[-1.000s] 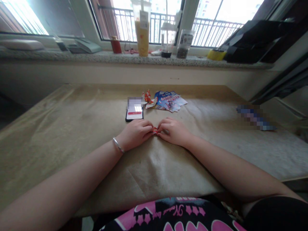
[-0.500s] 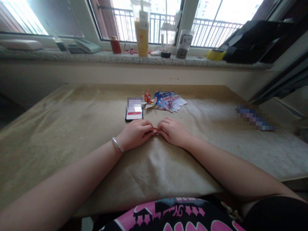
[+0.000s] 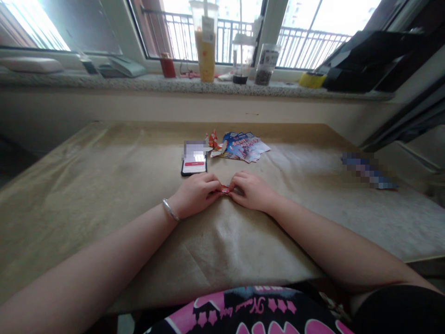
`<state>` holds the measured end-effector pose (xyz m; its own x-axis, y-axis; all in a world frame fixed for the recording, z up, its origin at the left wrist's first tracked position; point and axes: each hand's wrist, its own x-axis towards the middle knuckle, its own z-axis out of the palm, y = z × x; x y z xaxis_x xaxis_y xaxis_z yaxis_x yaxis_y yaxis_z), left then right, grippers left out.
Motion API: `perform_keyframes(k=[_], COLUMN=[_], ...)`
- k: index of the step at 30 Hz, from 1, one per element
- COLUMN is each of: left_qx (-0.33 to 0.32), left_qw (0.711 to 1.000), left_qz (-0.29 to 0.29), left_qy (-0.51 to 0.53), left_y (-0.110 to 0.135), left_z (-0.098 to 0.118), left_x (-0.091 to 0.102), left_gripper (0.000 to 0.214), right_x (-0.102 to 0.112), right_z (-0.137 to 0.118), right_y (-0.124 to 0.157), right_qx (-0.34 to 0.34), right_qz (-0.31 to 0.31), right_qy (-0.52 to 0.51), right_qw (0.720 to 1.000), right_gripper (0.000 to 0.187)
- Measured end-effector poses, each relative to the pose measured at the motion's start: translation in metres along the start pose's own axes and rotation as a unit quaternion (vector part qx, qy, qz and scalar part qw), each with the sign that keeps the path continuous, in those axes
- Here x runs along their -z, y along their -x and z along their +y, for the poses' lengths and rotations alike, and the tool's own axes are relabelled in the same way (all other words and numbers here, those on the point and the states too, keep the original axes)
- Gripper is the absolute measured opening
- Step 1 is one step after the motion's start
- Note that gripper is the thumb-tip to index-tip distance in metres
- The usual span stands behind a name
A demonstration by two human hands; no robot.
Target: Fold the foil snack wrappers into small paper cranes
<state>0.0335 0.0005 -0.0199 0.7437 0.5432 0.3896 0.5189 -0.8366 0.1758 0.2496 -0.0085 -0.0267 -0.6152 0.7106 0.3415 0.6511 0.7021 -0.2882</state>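
Note:
A small red and white piece of folded paper (image 3: 225, 190) lies between my two hands, low over the table, and its ends are hidden by my fingers. My left hand (image 3: 198, 192), with a silver bangle on the wrist, pinches its left end. From the other side my right hand (image 3: 253, 191) grips the right end with thumb and fingers. Just beyond my left hand a phone (image 3: 193, 166) lies screen up. To its right are a red folded paper piece (image 3: 213, 140) and a fan of blue printed leaflets (image 3: 243, 146).
A blue printed item (image 3: 368, 170), partly blurred, lies on the right of the cloth-covered table (image 3: 104, 195). Along the stone windowsill (image 3: 153, 86) stand a tall cup of yellow drink (image 3: 205, 55), a red container (image 3: 167, 66), more cups, a yellow tape roll (image 3: 312, 80) and a black bag (image 3: 361, 60).
My right fingers have shifted slightly right, and more of the small red paper shows between my hands. My left hand and the things on the table have stayed in place.

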Motion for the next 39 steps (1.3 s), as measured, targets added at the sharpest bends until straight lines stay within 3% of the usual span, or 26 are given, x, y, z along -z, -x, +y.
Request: perform_keyframes(k=[10,22,27,39], left_qx=[0.013,0.023,0.034,0.04], left_qw=[1.0,1.0,0.999,0.999], left_qz=[-0.011,-0.015,-0.009,0.006], left_qy=[0.024,0.002,-0.004,0.024], left_y=[0.0002,-0.0003,0.001,0.0015], left_z=[0.0,-0.0013,-0.0019,-0.0024], left_x=[0.0001,-0.0029,-0.0049,-0.007], left_gripper=[0.023,0.025,0.022,0.013], right_x=[-0.0024,-0.0048,-0.0054,-0.0039], right_z=[-0.0006,-0.0019,-0.0022,-0.0016], right_y=[-0.0023,-0.0036,-0.0035,-0.003], right_qx=[-0.014,-0.067,-0.098,-0.08], right_qz=[0.014,0.015,0.025,0.024], right_qy=[-0.049,-0.036,-0.006,-0.007], right_qw=[0.999,0.997,0.995,0.996], right_gripper=[0.006,0.007,0.019,0.015])
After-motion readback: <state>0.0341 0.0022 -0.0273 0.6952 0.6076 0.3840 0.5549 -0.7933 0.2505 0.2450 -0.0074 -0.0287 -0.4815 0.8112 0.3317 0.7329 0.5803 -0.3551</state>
